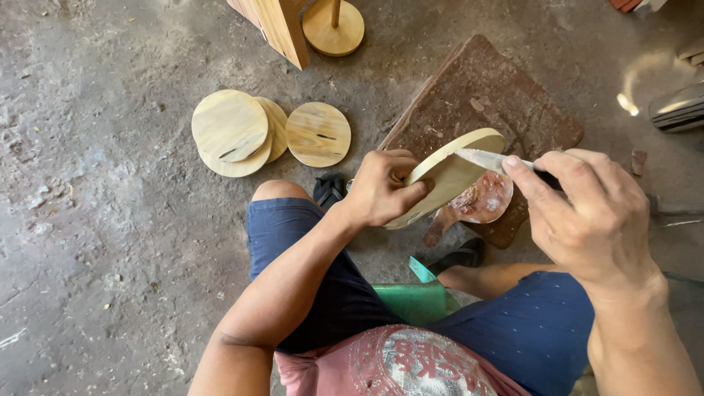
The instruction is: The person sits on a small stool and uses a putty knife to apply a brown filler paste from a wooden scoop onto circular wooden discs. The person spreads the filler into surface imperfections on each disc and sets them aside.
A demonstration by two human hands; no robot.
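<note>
The knife (pixel 480 159) tip rests on the edge of the wooden disc (pixel 447 176), close to the left hand's thumb; a slip along the rim would, I judge, send the blade toward those fingers, or gouge the wood. The left hand (pixel 381 189) is closed around the disc's lower edge, holding it tilted above the brown slab (pixel 484 95) on the floor. The right hand (pixel 587 213) is curled around the knife handle, forefinger stretched along it, wrist raised.
</note>
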